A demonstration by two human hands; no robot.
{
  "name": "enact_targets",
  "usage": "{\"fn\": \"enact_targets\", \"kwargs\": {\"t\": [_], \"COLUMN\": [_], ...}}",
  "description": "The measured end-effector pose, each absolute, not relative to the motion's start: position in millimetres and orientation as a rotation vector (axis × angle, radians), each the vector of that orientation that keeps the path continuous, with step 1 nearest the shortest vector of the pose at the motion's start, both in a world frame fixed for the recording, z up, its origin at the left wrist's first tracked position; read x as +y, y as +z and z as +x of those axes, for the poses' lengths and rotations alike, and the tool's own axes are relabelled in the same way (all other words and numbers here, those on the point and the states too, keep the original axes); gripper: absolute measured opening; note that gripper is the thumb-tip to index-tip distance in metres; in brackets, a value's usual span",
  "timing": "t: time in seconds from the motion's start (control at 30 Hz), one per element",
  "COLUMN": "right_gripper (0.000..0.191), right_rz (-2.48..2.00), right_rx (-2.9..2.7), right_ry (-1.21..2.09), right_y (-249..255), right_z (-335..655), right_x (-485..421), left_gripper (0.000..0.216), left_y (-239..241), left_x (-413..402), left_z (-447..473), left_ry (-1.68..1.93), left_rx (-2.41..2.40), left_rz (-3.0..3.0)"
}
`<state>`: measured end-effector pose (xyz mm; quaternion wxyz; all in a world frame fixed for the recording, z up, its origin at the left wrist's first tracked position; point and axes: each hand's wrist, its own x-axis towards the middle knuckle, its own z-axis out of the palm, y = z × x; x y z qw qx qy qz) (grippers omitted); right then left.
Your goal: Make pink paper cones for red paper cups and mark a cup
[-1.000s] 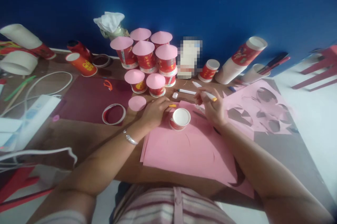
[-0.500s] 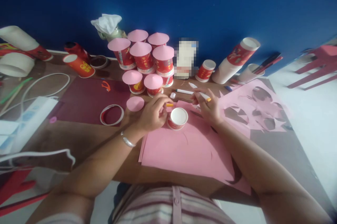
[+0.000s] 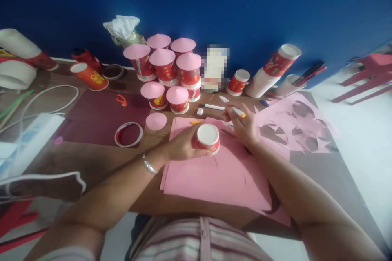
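Observation:
My left hand [image 3: 183,143] is wrapped round the side of a red paper cup [image 3: 208,140], which stands upside down on a stack of pink paper sheets [image 3: 211,183]. In my right hand [image 3: 241,124] is a white marker with a yellow end [image 3: 239,112]; its tip is hard to make out. A small yellow cap [image 3: 195,122] lies on the paper just behind the cup. Close to my right hand are a second white marker [image 3: 213,107] and a dark, thin tool [image 3: 228,133], partly hidden.
Left of centre stand several red cups with pink cone tops [image 3: 163,65]. Nearby lie a pink disc [image 3: 156,121] and a tape roll [image 3: 128,134]. Cut-out pink sheets [image 3: 283,118] lie to the right. At the back are a phone [image 3: 216,67] and a pen holder [image 3: 290,85].
My left hand has left the yellow cap, which now lies on the paper, and has taken hold of the cup's side. My right hand stays in place with the marker.

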<state>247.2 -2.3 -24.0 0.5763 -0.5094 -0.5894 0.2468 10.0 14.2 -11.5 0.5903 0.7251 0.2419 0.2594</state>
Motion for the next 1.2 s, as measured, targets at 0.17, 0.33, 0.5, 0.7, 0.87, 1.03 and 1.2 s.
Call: {"fn": "enact_targets", "kwargs": {"t": [0.17, 0.33, 0.5, 0.7, 0.87, 1.03, 1.2], "right_gripper": [0.020, 0.010, 0.017, 0.033, 0.038, 0.037, 0.023], "right_rz": [-1.111, -1.066, -1.005, -0.934, -0.941, -0.868, -0.931], "right_rx": [-1.305, -1.424, -1.674, -1.877, -1.899, -1.894, -1.847], "right_ry": [0.517, 0.352, 0.202, 0.015, -0.104, 0.001, 0.152], "right_y": [-11.4, -6.6, -8.7, -11.4, -13.6, -9.8, -6.3], "right_z": [241.7, 229.8, 225.1, 214.0, 208.4, 213.9, 217.9], "right_x": [-5.6, -18.7, -39.7, -54.9, -52.7, -56.2, -60.5], "left_gripper": [0.054, 0.042, 0.034, 0.024, 0.046, 0.035, 0.024], "left_y": [-19.0, -19.1, -16.6, -18.8, -17.6, -18.7, -24.7], "left_x": [11.6, 10.9, 14.0, 15.9, 10.5, 9.3, 14.1], "left_z": [10.4, 12.6, 16.7, 16.9, 16.4, 16.3, 16.8], "left_ry": [0.767, 0.794, 0.785, 0.781, 0.675, 0.666, 0.757], "left_rx": [0.504, 0.503, 0.477, 0.527, 0.488, 0.510, 0.539], "left_rz": [1.012, 0.778, 0.719, 0.673, 0.806, 0.782, 0.649]}}
